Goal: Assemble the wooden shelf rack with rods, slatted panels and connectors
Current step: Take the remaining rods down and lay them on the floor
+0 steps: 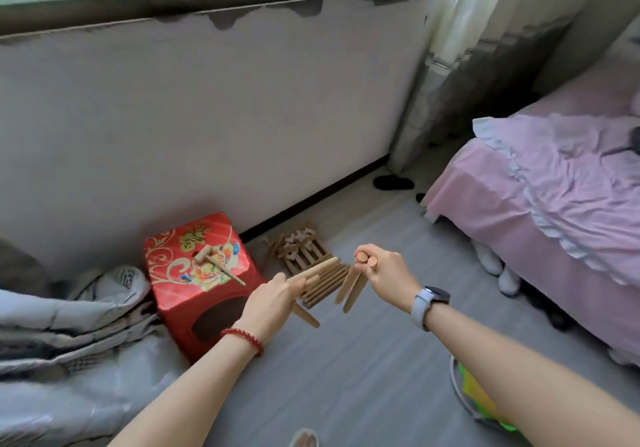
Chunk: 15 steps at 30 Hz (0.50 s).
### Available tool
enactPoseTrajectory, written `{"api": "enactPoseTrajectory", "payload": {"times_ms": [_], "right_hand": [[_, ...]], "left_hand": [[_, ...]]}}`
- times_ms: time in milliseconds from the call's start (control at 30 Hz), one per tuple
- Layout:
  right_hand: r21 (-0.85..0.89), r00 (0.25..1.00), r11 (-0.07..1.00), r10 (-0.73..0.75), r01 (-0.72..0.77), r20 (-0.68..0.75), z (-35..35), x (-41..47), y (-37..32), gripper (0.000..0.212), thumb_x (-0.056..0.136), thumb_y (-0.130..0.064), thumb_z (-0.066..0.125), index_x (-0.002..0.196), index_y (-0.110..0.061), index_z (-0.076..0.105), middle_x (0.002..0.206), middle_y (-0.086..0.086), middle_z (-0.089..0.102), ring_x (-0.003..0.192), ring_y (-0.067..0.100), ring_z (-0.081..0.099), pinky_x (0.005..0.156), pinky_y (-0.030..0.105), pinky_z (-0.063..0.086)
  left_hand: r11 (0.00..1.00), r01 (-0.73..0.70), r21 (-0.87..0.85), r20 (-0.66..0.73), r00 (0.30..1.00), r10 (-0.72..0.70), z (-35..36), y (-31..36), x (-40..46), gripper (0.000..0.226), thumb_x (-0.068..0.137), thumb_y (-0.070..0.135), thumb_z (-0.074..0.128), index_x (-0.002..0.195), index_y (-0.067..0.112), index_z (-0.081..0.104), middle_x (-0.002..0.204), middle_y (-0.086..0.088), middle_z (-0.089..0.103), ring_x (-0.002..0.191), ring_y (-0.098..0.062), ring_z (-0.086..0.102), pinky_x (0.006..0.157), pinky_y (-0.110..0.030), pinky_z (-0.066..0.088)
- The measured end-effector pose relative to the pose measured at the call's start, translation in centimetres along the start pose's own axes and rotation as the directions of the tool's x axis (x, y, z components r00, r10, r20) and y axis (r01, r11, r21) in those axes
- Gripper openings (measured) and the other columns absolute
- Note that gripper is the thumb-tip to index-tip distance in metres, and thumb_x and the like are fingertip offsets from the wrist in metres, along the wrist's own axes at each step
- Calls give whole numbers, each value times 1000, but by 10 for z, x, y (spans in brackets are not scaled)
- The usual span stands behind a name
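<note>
Bed point(540, 204): it stands at the right, covered with a pink sheet, well apart from the wooden parts.
Floor point(363, 360): grey, it carries the stool, the wooden parts and a dark slipper point(393, 182) near the wall.
Bedding point(69, 325): a grey crumpled heap at the left, just beside the stool.
Red stool point(204, 280): it has a flower pattern and stands by the wall; a small wooden mallet point(216, 263) lies on its top.
Slatted panels point(311, 270): they lie stacked on the floor between the stool and the bed, partly hidden behind the hands.
Connectors point(294, 238): small wooden pieces, piled on the far end of the panels.
Left hand point(273, 299): the grip is closed around rods point(320, 268) that point away toward the panels; another rod end shows below the hand. A red bead bracelet is on the wrist.
Right hand point(384, 273): the grip is clamped on two rods point(349, 285), which hang down with round ends showing at the top. A watch is on the wrist.
</note>
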State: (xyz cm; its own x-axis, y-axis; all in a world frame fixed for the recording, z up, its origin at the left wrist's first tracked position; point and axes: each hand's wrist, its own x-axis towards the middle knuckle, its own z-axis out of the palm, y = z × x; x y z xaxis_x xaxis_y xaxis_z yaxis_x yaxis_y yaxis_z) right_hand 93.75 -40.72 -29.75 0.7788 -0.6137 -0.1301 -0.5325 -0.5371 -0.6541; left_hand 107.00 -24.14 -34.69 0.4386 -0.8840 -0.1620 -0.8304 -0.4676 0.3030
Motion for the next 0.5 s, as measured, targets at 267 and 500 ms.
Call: {"api": "enactPoseTrajectory", "payload": {"times_ms": [267,500], "right_hand": [[27,1000,999,24,-24,18,-49,98,69,12,90,-12,57,79,-13,54,70,3,54,68,23,45,59,23,30],[26,998,1000,10,-12,61,-113,198,156,16,93,-16,53,78,-18,48,74,1,54,69,16,44,57,6,34]], "left_hand": [[993,40,-112,-3,999,-41,6,28,118,38,95,18,50,130,34,51,88,1,46,84,-22,56,71,-29,46],[950,173,-259,-132,968,-212,23,88,228,46,91,13,56,131,36,52,80,2,53,75,-20,57,70,-29,49]]}}
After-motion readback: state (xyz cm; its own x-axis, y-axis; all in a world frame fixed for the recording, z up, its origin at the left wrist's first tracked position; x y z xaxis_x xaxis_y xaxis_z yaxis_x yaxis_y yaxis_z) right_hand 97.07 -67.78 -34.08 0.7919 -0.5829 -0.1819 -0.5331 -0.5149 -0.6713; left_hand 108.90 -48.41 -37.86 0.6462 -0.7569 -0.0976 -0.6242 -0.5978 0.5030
